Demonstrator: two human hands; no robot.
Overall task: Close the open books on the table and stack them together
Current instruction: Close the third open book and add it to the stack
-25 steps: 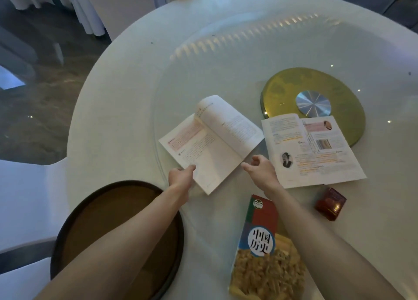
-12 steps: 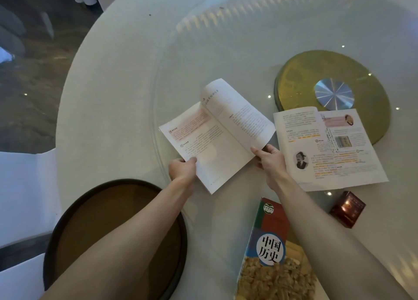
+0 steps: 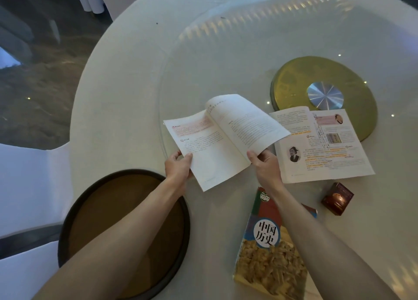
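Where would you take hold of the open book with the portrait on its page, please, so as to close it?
Probably the right page's outer edge of the portrait book, from the right: it lies flat and that edge is free, whereas the book the left hand and right hand hold overhangs its left page.

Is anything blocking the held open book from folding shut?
Nothing visible does. The left hand and right hand grip the open book by its lower corners, and its raised right page overlaps only the second open book.

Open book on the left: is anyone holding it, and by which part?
Yes. The left hand pinches the open book at its left page's near edge; the right hand grips the right page's near corner, which is lifted and curling.
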